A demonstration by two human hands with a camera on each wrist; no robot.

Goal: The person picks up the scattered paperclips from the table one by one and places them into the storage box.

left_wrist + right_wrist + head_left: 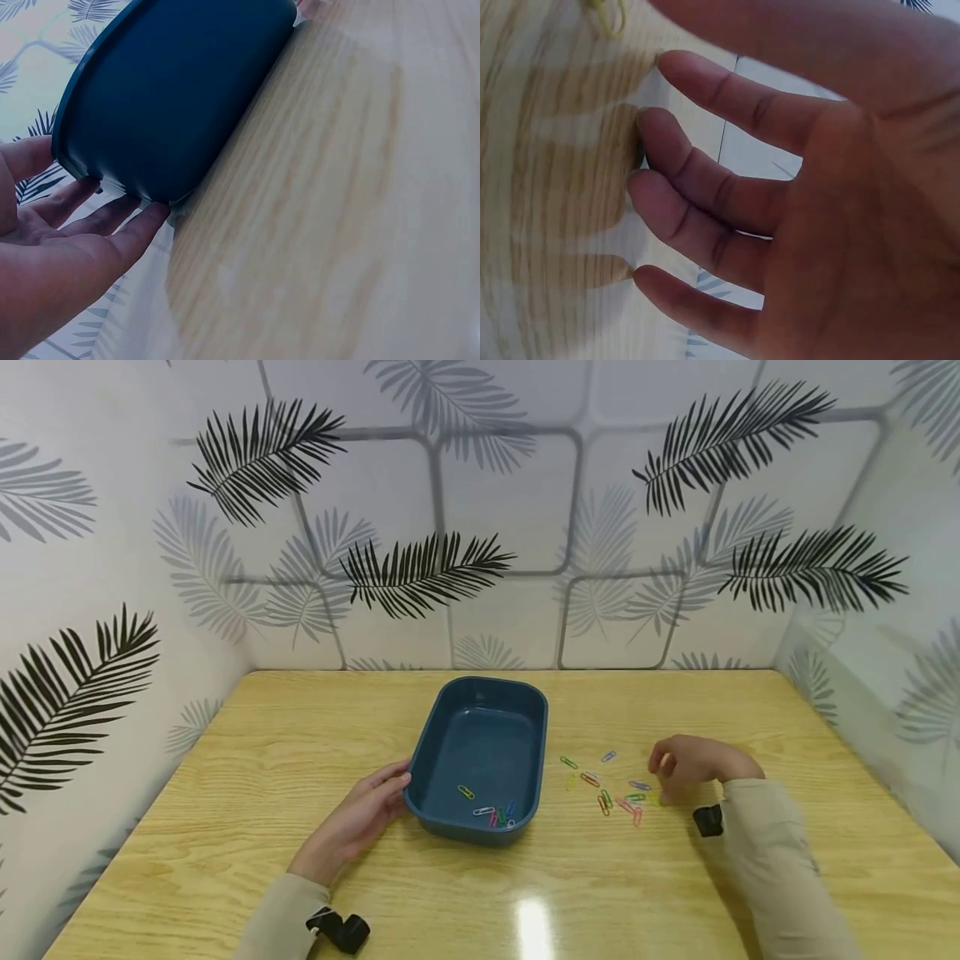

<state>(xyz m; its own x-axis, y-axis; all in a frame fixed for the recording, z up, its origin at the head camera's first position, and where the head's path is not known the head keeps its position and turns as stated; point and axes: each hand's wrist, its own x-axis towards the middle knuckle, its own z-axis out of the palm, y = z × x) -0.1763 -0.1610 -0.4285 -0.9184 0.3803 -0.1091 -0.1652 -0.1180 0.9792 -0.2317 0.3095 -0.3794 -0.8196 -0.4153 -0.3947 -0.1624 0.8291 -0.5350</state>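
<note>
A dark blue plastic tray [480,760] stands on the wooden table with several coloured paper clips lying near its front end, among them a yellow paper clip [467,792]. My left hand [371,810] holds the tray's left side, the thumb at the rim and the other fingertips against the outer wall [172,97]. To the right of the tray, my right hand [693,764] is lowered over the table beside scattered paper clips. Its fingers [697,217] are spread and slightly bent, fingertips right at the tabletop. Near the thumb lies a yellow paper clip [615,19]; the thumb's tip is out of view.
Between tray and right hand lie several loose paper clips, including a green one [569,762], a blue one [608,756] and a red one [603,806]. The wooden table [300,735] ends at a leaf-patterned wall [502,618] behind.
</note>
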